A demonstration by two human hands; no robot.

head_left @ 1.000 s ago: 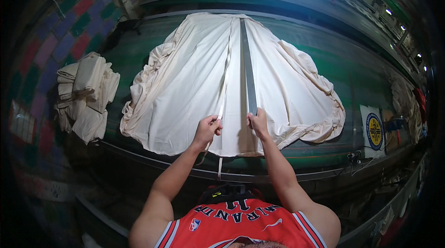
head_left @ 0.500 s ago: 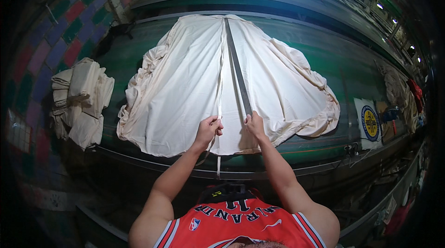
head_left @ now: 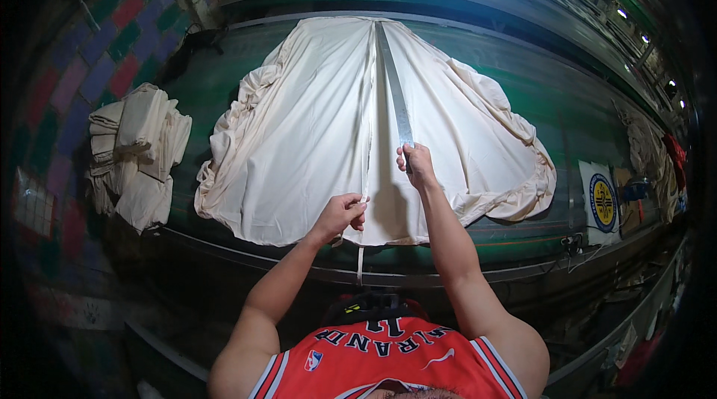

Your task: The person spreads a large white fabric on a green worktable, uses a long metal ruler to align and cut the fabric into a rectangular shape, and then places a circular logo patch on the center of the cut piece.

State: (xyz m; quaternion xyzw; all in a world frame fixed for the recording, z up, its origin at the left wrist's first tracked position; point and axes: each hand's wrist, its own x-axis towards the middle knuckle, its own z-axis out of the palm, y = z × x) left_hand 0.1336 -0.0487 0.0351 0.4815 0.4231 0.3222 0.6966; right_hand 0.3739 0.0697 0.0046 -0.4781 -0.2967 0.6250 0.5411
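Observation:
A wide cream cloth (head_left: pixel 306 153) lies spread over the green table, with bunched, ruffled sides. Down its middle runs a narrow cream strip (head_left: pixel 368 138), whose loose end hangs past the table's near edge. My left hand (head_left: pixel 340 217) is closed in a pinch on this strip near the front of the cloth. To the right of the strip, my right hand (head_left: pixel 418 163) grips the near end of a long metal ruler (head_left: pixel 392 78). The ruler reaches to the cloth's far edge, and a shadow falls on the cloth below my right hand.
Folded cream cloth (head_left: pixel 146 138) is piled at the table's left end. On the right lies a white piece with a round blue and yellow emblem (head_left: pixel 602 201), beside crumpled fabric (head_left: pixel 644 149). A painted brick wall (head_left: pixel 93 74) stands at the left.
My right hand has moved away from me and up with the ruler's near end. My left hand stays on the strip, shifted slightly right in the picture.

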